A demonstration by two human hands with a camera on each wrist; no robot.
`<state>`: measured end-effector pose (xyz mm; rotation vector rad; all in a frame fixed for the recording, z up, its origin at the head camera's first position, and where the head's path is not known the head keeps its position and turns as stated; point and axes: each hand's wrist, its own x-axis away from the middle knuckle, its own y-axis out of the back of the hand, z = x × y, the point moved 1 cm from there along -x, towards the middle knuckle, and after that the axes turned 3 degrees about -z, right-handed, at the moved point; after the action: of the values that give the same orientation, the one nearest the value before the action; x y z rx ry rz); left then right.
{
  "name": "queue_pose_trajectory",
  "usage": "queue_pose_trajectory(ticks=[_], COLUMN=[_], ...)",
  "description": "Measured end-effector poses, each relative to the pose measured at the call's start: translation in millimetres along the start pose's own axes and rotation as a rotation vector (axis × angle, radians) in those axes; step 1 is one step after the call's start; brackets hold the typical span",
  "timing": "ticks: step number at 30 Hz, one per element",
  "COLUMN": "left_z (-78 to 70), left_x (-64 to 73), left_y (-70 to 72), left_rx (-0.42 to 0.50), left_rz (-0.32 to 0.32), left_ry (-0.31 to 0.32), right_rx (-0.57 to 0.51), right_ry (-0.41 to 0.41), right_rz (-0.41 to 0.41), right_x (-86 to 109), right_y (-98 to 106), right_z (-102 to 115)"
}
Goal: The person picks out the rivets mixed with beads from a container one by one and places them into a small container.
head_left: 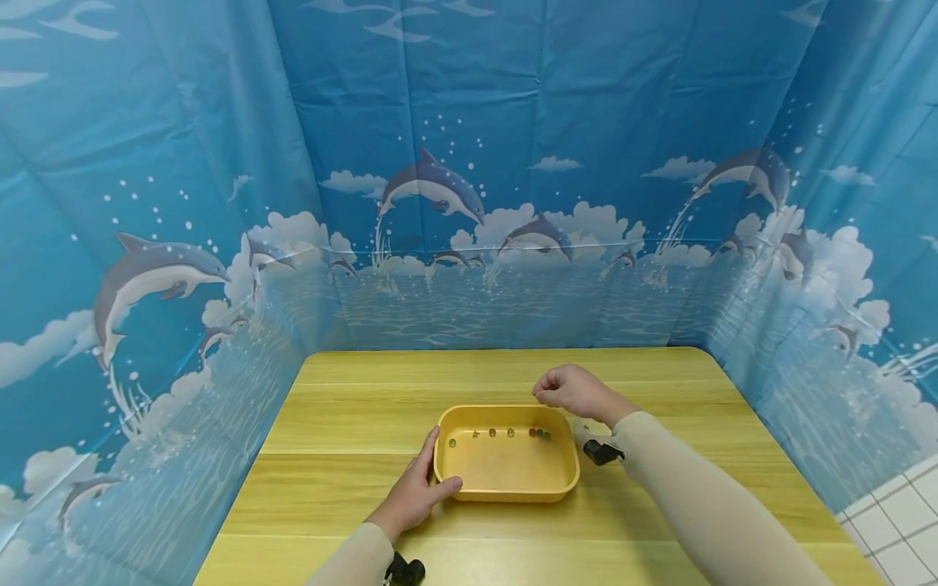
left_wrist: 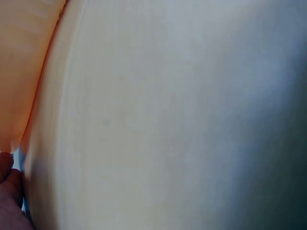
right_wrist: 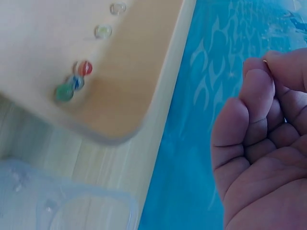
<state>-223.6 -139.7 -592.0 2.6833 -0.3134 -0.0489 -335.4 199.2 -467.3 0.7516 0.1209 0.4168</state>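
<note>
A yellow plastic tray (head_left: 506,495) sits on the wooden table. My left hand (head_left: 414,492) grips its left end, thumb by the near-left rim and fingers along the outer wall. In the left wrist view its fingertips (left_wrist: 9,177) are beside the tray wall (left_wrist: 24,72). Several glass marbles (head_left: 510,433) lie inside near the far wall; a green marble (right_wrist: 64,92) and a red marble (right_wrist: 85,68) show in the right wrist view. Above the far-right rim, my right hand (head_left: 579,393) pinches thumb and fingertips together on what looks like a marble, mostly hidden; only a small yellowish glint shows.
A clear plastic container (right_wrist: 91,191) stands right of the tray, partly behind the right wrist, with small shiny things in it. The wooden table (head_left: 330,456) runs back to a blue dolphin-print curtain (head_left: 469,301). White tiles (head_left: 897,521) show at the lower right.
</note>
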Motion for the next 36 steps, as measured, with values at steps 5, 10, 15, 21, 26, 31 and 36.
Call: queue_pose_trajectory(ticks=[5, 10, 15, 21, 26, 31, 36], left_z=[-1.0, 0.6, 4.5, 5.7, 3.9, 1.3, -0.2], left_x=[0.9, -0.4, -1.4, -1.3, -1.0, -0.8, -0.3], left_y=[1.0, 1.0, 0.4, 0.6, 0.5, 0.8, 0.7], left_rx=[-0.002, 0.006, -0.010, -0.016, -0.019, -0.014, -0.008], left_rz=[-0.002, 0.000, -0.007, -0.006, -0.003, -0.002, 0.000], left_ry=[-0.005, -0.012, -0.012, -0.012, -0.002, 0.000, -0.011], right_rx=[0.022, 0.033, 0.031, 0.029, 0.020, 0.022, 0.026], right_ry=[-0.002, -0.033, -0.059, -0.096, -0.114, -0.126, -0.136], right_rz=[-0.014, -0.025, -0.032, -0.042, -0.053, -0.064, -0.071], right_x=[5.8, 13.4, 21.2, 31.6, 36.9, 41.1, 45.7], right_y=[9.3, 21.1, 32.5, 43.5, 50.6, 56.8, 61.5], right_z=[-9.6, -19.3, -28.8, -39.1, -48.6, -56.7, -64.4])
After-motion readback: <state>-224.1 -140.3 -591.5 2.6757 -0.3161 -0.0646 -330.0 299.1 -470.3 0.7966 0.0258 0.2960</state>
